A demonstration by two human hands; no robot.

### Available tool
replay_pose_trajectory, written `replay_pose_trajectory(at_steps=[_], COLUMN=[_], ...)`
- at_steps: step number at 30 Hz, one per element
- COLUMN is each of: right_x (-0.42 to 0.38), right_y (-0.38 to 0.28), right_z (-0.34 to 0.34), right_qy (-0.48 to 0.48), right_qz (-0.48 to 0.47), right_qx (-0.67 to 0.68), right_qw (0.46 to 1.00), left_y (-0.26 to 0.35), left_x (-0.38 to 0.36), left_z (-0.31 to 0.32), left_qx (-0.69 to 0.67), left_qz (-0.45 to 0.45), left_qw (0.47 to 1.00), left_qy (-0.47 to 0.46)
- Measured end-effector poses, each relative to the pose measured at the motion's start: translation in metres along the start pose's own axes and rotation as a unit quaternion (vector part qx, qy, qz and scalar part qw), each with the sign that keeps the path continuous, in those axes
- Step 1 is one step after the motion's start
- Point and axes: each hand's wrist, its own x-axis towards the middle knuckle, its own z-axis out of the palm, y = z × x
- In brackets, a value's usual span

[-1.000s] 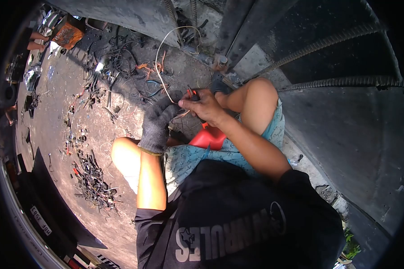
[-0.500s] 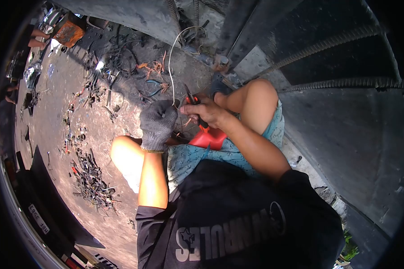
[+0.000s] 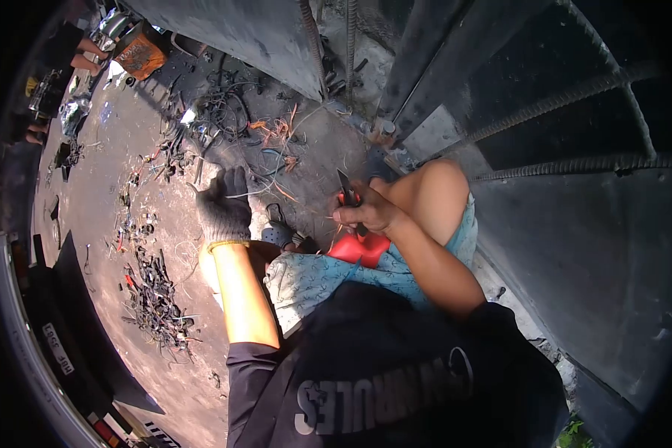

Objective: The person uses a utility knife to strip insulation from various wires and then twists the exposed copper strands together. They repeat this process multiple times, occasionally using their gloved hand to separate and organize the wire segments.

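Observation:
My left hand (image 3: 226,205), in a grey glove, is over the floor at the left of my knees. A thin pale wire (image 3: 195,187) shows at its fingertips, and its fingers look partly curled. My right hand (image 3: 368,213) is bare and closed around a cutting tool (image 3: 349,193) with red and black parts and a dark pointed blade. Below that hand a red object (image 3: 358,249) lies between my thighs on the blue patterned shorts. Copper-coloured strands (image 3: 280,131) lie on the floor ahead.
A pile of dark scrap pieces (image 3: 157,302) lies at the left, with loose black cables (image 3: 228,101) further ahead. An orange rusty box (image 3: 140,54) stands at the upper left, near another person's hands or feet. Dark metal panels (image 3: 575,246) rise at the right.
My left hand has moved left, away from my right hand, and its fingers have loosened. The long pale wire no longer arcs up between the hands. My right hand still holds the tool.

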Motion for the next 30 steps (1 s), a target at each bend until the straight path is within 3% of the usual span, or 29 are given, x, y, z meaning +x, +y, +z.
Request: replay_pose_trajectory(at_steps=[2,3,4,5,6,8,10,12,13,14,17,19,20,22,23,24,25,28,29,30], right_x=[0.001,0.001,-0.002,-0.003,-0.001,0.0,-0.001,-0.001,0.001,0.002,-0.003,-0.008,-0.012,-0.023,-0.028,-0.032,-0.041,-0.053,-0.058,-0.063], right_y=[-0.001,0.001,0.004,-0.002,-0.002,0.001,0.0,0.002,0.004,0.005,-0.002,-0.013,-0.019,-0.022,-0.024,-0.025,-0.025,-0.006,-0.003,-0.001], right_z=[-0.001,-0.001,0.001,0.002,0.001,-0.002,0.0,0.004,0.007,0.007,0.01,0.017,0.022,0.034,0.037,0.042,0.048,0.047,0.049,0.05], right_qy=[-0.019,-0.014,-0.007,0.017,0.017,0.014,0.015,0.01,0.003,-0.002,-0.029,-0.037,-0.044,-0.025,-0.056,-0.088,-0.099,-0.07,-0.073,0.028], right_qz=[0.002,-0.012,-0.026,0.011,0.006,0.004,0.005,0.008,-0.003,-0.015,-0.006,-0.008,-0.006,-0.009,-0.023,-0.038,0.006,-0.053,-0.051,-0.053], right_qx=[-0.004,0.0,0.005,-0.002,-0.005,-0.015,-0.023,-0.033,-0.019,-0.004,-0.044,-0.093,-0.143,-0.159,-0.16,-0.162,-0.111,-0.145,-0.147,-0.114], right_qw=[1.0,1.0,1.0,1.0,1.0,1.0,1.0,0.999,1.0,1.0,0.999,0.995,0.989,0.987,0.985,0.982,0.989,0.985,0.985,0.992], left_y=[0.047,0.045,0.038,0.029,0.02,0.009,-0.014,-0.026,-0.025,-0.024,-0.032,-0.032,-0.028,-0.015,-0.013,-0.011,-0.009,-0.01,-0.011,-0.013], left_x=[0.036,0.017,-0.02,-0.042,-0.041,-0.056,-0.074,-0.069,-0.072,-0.074,-0.095,-0.105,-0.097,-0.075,-0.091,-0.112,-0.126,-0.131,-0.129,-0.123], left_z=[-0.044,-0.028,0.006,0.028,0.032,0.035,0.043,0.035,0.039,0.044,0.068,0.081,0.074,0.046,0.051,0.055,0.057,0.031,0.026,0.022], left_qx=[-0.26,-0.26,-0.028,0.202,0.306,0.459,0.433,0.509,0.674,0.751,0.727,0.748,0.745,0.739,0.737,0.737,0.706,0.699,0.711,0.709], left_qz=[-0.172,-0.172,-0.038,0.102,0.138,0.198,0.105,0.113,0.239,0.35,0.392,0.496,0.5,0.4,0.404,0.264,0.112,0.115,0.074,0.076], left_qw=[0.937,0.937,0.985,0.96,0.933,0.824,0.874,0.831,0.656,0.492,0.504,0.386,0.385,0.41,0.409,0.548,0.663,0.66,0.668,0.67], left_qy=[-0.158,-0.158,-0.167,-0.167,-0.133,-0.267,-0.192,-0.193,-0.241,-0.267,-0.253,-0.214,-0.216,-0.355,-0.355,-0.296,-0.225,-0.25,-0.208,-0.206])
